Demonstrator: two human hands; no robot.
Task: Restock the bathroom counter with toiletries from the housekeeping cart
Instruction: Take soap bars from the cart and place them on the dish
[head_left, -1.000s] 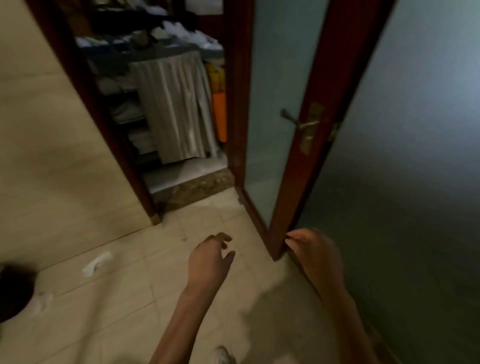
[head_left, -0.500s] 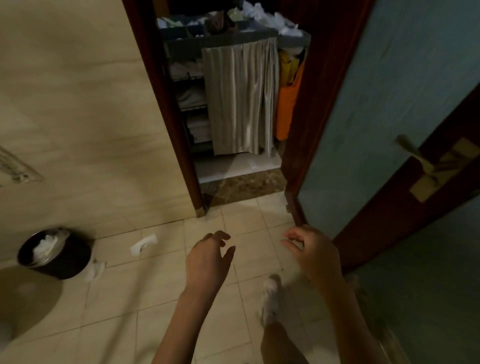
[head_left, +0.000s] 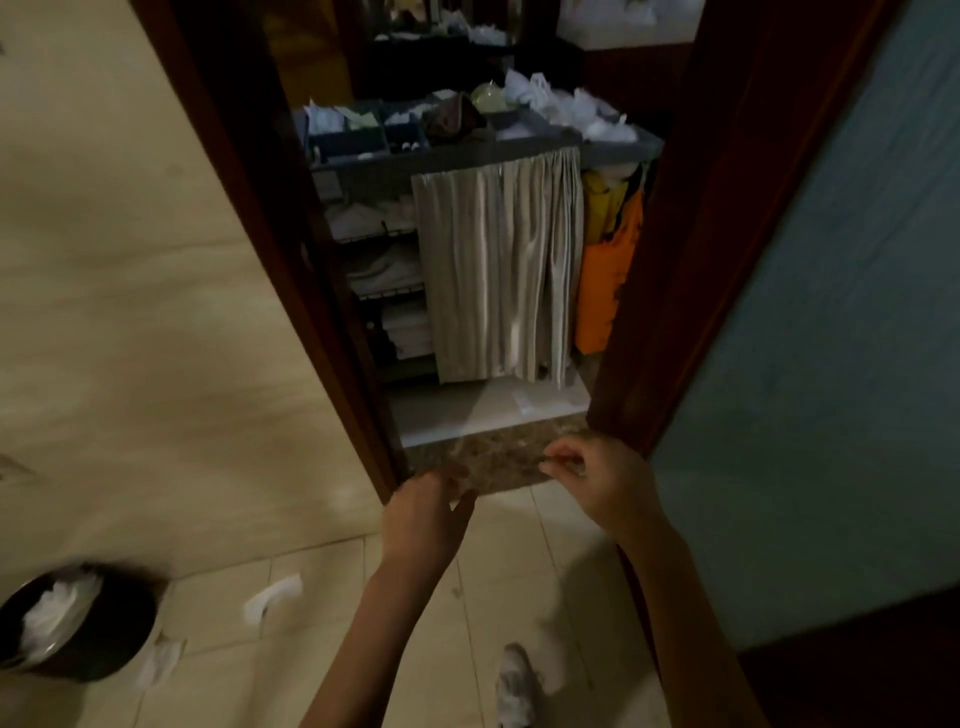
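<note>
Left grip (head_left: 423, 512): fingers loosely curled, empty. Right grip (head_left: 605, 480): fingers curled, contents cannot tell. Housekeeping cart (head_left: 467, 156): ahead of the 2 grips, through doorway.

1 hskpg cart (head_left: 467, 156), 1 curtain (head_left: 498, 270), 1 bin (head_left: 117, 642), 2 floor tissues (head_left: 272, 597) (head_left: 162, 661), 2 hands (head_left: 423, 522) (head_left: 608, 480), 1 shoe (head_left: 514, 686)

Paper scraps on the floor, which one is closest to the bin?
The crumpled scrap beside the black bin; the other scrap lies apart, farther out on the tiles.
</note>
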